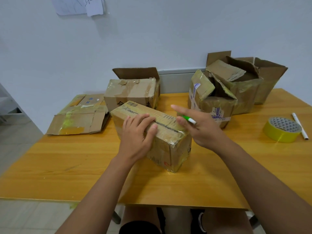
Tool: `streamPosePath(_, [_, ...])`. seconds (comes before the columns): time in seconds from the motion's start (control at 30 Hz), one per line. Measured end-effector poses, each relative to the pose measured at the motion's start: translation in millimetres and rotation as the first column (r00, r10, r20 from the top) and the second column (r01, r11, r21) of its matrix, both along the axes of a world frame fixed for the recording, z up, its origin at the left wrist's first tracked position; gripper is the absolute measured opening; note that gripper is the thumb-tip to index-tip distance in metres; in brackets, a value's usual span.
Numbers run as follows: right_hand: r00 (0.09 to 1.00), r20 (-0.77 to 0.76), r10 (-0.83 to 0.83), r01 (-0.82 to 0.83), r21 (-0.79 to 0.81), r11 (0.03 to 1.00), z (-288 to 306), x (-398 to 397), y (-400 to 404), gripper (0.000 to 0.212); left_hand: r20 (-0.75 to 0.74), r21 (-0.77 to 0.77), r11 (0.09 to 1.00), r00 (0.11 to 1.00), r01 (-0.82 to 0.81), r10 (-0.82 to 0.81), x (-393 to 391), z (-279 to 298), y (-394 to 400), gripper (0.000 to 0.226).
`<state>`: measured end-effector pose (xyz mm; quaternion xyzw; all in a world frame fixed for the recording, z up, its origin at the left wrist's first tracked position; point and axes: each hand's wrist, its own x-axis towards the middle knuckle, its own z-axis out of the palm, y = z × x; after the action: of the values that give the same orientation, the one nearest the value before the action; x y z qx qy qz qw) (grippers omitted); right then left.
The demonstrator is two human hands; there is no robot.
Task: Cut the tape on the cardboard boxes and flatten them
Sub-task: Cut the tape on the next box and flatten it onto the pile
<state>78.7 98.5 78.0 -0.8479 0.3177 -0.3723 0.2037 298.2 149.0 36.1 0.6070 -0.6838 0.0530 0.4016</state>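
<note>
A taped cardboard box (168,142) lies in front of me on the wooden table (67,166), with a dark slit running along the tape on its top seam. My left hand (136,135) grips the box's top near edge, fingers curled over the seam. My right hand (200,125) hovers at the box's right end, index finger stretched out, and holds a green-and-white cutter (190,119) between its fingers.
A flattened box (79,117) lies at the left. Behind it stands a taped box (133,92) with a raised flap. Opened boxes (236,85) cluster at the back right. A yellow tape roll (282,129) and a white pen (300,125) lie at the right.
</note>
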Motion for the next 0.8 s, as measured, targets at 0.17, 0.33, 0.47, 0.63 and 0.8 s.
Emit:
streamPosePath(0.17, [0.952,-0.304,-0.043,0.041,-0.012,0.999,13,12,-6,0.029,-0.029,0.023,0.999,0.999,0.023,-0.022,3,-1,2,0.047])
streamPosePath(0.33, [0.815,-0.574,-0.074,0.013,-0.109,0.994,31,25,-10,0.028,-0.075,-0.070,0.997,0.997,-0.010,0.005,0,-10,-3,0.037])
streamPosePath(0.47, [0.758,-0.646,-0.092,-0.007,-0.149,0.989,40,36,-11,0.036,-0.114,-0.107,0.992,0.992,-0.065,0.053,-2,-12,-4,0.037])
streamPosePath(0.63, [0.857,-0.515,-0.003,0.021,0.028,0.999,51,36,-18,0.026,-0.120,-0.120,0.991,0.992,-0.057,0.042,-2,-9,-2,0.036])
streamPosePath(0.8, [0.858,-0.514,-0.008,0.040,0.050,0.998,53,30,-12,0.030,-0.119,-0.090,0.994,0.992,-0.062,0.052,-3,-8,-2,0.037])
